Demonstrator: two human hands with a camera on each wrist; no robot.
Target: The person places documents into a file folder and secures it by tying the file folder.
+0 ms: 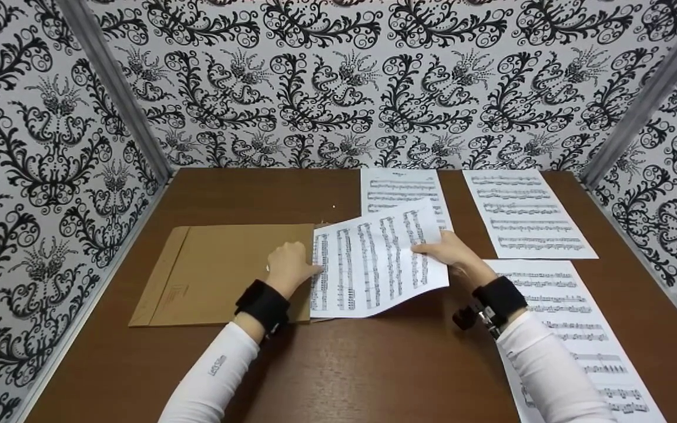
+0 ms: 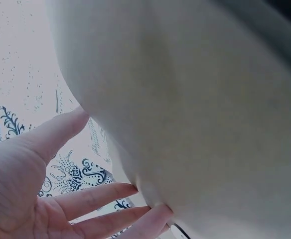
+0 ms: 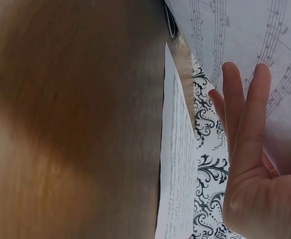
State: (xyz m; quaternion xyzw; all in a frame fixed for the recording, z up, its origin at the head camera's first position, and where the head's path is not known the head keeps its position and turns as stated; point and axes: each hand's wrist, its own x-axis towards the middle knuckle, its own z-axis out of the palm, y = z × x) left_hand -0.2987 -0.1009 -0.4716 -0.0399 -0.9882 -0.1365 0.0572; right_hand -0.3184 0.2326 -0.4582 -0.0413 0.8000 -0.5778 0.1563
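Note:
A sheet of music (image 1: 374, 264) is held tilted above the brown table (image 1: 374, 364), its left edge over the right end of a flat brown envelope (image 1: 221, 276). My right hand (image 1: 450, 252) pinches the sheet's right edge, thumb on top. In the right wrist view its straight fingers (image 3: 250, 149) lie flat against the sheet's printed side (image 3: 280, 50). My left hand (image 1: 288, 267) sits at the sheet's left edge, by the envelope's end. The left wrist view shows the palm (image 2: 31, 189) with fingers stretched out, their tips touching a pale surface (image 2: 210, 124).
Three more music sheets lie on the table: one behind the held sheet (image 1: 403, 191), one at the back right (image 1: 523, 214), one under my right forearm (image 1: 573, 335). Patterned black-and-white walls (image 1: 39, 176) close in the table on the left, back and right.

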